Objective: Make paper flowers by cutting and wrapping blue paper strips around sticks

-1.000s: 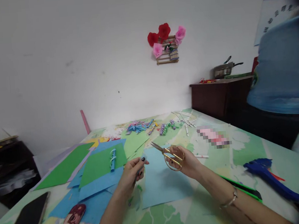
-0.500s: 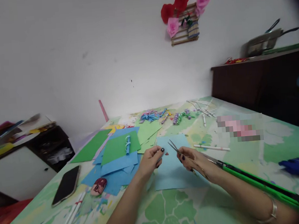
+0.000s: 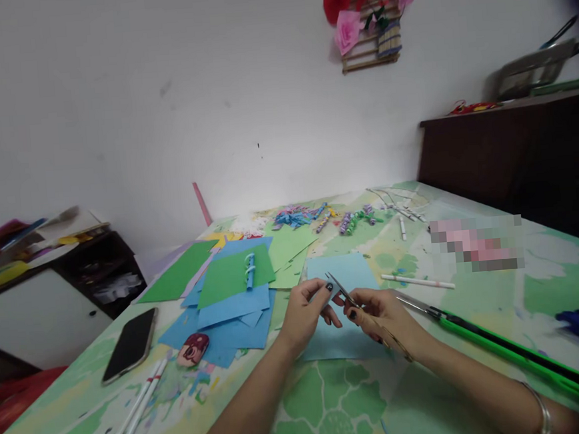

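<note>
My right hand (image 3: 385, 316) is closed around a pair of scissors (image 3: 394, 344) with gold-coloured handles, the blades pointing up and to the left. My left hand (image 3: 310, 312) pinches a small scrap of paper (image 3: 336, 287) between thumb and fingers, close against the scissor blades. The scrap looks pale blue, but fingers partly hide it. Below both hands lies a light blue sheet of paper (image 3: 329, 344). A green utility knife (image 3: 510, 347) rests under and beside my right forearm.
Left of my hands are blue and green sheets (image 3: 234, 275), a rolled blue paper piece (image 3: 250, 272), a dark red oval case (image 3: 193, 350), a phone (image 3: 130, 344) and white pens (image 3: 135, 416). Curled paper pieces (image 3: 354, 220) lie at the back. Another white pen (image 3: 417, 281) lies to the right.
My two hands have come together, so the scissor blades now meet the paper scrap in my left hand. The view has shifted slightly.
</note>
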### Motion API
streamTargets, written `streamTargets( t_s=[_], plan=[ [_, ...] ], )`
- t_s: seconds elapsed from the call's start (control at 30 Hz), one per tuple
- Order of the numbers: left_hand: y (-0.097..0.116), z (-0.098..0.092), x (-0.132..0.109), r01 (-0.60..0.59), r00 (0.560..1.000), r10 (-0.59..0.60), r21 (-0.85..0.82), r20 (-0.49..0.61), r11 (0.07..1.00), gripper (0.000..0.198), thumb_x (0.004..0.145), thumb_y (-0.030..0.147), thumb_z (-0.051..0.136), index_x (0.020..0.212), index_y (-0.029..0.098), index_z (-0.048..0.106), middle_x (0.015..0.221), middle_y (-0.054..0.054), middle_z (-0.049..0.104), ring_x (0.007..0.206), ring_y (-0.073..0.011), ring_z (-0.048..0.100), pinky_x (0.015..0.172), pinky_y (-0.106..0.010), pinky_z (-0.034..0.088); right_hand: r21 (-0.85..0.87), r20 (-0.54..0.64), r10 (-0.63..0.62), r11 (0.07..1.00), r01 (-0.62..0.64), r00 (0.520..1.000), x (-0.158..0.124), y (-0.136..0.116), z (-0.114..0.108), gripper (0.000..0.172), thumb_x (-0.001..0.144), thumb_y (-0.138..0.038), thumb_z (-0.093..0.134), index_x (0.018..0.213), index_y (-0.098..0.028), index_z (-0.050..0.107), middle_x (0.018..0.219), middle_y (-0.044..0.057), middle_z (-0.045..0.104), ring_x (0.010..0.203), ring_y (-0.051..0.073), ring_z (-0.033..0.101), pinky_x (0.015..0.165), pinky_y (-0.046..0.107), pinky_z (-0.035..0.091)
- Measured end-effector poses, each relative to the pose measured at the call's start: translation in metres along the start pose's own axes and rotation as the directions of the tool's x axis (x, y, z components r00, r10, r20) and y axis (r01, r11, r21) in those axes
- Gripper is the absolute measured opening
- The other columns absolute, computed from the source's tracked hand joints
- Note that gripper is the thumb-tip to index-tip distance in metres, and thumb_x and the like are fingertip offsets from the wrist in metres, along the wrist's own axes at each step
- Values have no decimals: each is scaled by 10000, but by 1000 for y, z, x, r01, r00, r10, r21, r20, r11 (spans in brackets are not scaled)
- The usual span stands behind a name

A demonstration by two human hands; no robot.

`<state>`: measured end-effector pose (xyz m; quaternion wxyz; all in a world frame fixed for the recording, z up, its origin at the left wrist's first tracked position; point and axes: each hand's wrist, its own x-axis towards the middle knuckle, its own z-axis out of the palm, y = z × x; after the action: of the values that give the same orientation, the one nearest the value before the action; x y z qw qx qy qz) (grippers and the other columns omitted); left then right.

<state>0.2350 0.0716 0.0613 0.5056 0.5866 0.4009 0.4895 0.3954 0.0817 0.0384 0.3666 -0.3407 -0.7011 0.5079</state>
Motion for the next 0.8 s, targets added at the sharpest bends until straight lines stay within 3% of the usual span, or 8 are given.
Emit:
streamTargets(
  t_s=[0.8],
  plan=[
    [-6,0,2,16,1000,-16,5,-3,1000,249,776,347,514,752,107,576,536,-1,544,430,-116,571,420,-195,361,-81,-15,-21,997,20,1000,-1,3,1,270,788,-422,510,719,-161,525,395,-88,349,336,45,317,352,173,247]
  ],
)
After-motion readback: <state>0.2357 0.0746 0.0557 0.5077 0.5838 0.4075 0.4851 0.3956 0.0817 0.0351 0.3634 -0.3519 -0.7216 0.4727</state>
